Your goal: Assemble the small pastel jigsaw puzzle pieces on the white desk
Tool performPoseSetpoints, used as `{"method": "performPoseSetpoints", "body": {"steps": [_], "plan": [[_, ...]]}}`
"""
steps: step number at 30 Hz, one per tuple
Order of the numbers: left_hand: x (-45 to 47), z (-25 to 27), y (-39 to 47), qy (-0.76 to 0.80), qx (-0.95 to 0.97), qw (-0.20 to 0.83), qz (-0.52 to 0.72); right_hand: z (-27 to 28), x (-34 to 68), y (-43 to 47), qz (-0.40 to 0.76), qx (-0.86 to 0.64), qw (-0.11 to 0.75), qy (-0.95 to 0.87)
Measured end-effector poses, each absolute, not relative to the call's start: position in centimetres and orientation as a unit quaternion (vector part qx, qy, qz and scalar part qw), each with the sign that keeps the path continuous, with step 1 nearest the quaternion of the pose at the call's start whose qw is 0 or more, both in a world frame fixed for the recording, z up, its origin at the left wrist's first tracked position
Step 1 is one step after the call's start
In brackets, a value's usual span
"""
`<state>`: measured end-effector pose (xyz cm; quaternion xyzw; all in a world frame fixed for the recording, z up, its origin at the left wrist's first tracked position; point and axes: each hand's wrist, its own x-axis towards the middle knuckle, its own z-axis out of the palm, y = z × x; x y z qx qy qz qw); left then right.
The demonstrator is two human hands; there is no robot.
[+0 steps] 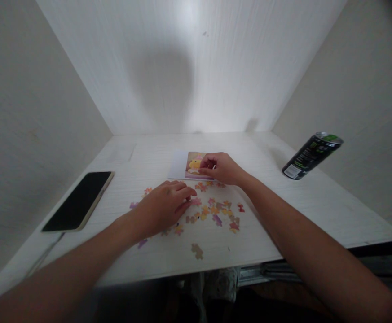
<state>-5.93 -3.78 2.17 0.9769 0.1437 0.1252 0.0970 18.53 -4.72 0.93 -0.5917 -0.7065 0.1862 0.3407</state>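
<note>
Small jigsaw puzzle pieces (215, 210) in yellow, pink, purple and tan lie scattered over the white table. My left hand (167, 204) rests low among them, fingers loosely bent and the thumb apart, with a pink puzzle piece (196, 202) by its fingertips. Behind the pieces lies a picture card (191, 172) showing a yellow figure, its right side partly covered by my right hand (221, 167). Thumb and forefinger of that hand are pinched together over the card; what they hold, if anything, is too small to make out.
A black phone (79, 202) with a cable lies at the left. On the right stands a dark drink can (312, 156). Pale walls close in the table (142, 264) at the back and both sides. A lone tan piece (196, 251) lies near the front edge.
</note>
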Motion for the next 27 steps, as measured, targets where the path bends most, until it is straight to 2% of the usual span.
{"method": "performPoseSetpoints", "body": {"steps": [6, 14, 27], "plan": [[-6.0, 2.2, -3.7, 0.134, 0.984, 0.090, 0.081, 1.1, 18.4, -4.8, 0.177, -0.598, 0.339, -0.704], [-5.9, 3.2, -5.4, 0.125, 0.991, 0.044, 0.025, 1.3, 18.4, -5.0, 0.142, -0.611, 0.391, -0.673], [-5.9, 3.5, -6.9, 0.105, 0.994, -0.017, 0.017, 1.1, 18.4, -4.9, 0.133, -0.626, 0.369, -0.674]]}}
